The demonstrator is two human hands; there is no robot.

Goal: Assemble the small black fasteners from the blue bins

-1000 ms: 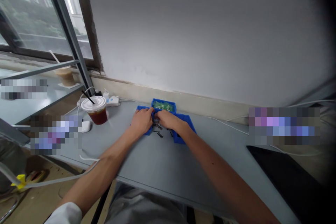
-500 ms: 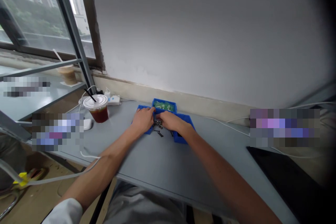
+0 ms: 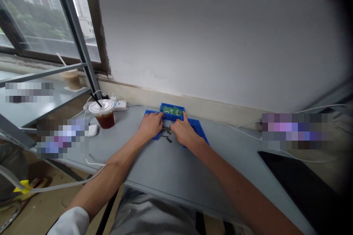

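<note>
Bare forearms [image 3: 116,163] reach forward across the grey desk [image 3: 165,172], a white sleeve [image 3: 70,222] showing near the left elbow. The left hand [image 3: 150,125] lies palm down and open over the edge of a blue plastic tray [image 3: 147,114]. The right hand [image 3: 184,131] is also palm down and open, covering much of a second blue tray [image 3: 200,133], with its thumb [image 3: 184,116] raised against the rim of a 3rd blue tray [image 3: 172,116]. Neither hand is clenched, and no held object shows in either.

Small dark screws [image 3: 166,131] lie on the bare desk between the 2 hands, most in a loose cluster just in front of the 3rd tray. They look hard and light, likely to roll or scatter at a nudge, so a fingertip pinch at each shank or head seems best. The trays look light and stiff, with thin walls that offer a good hold at the rims. Green contents [image 3: 172,110] fill the 3rd tray, too small to identify.

Further left stand a lidded plastic cup [image 3: 103,116] of dark drink with a black straw and a white power strip [image 3: 120,105]. Beyond them, a window [image 3: 35,14] looks out on trees and tall buildings.
</note>
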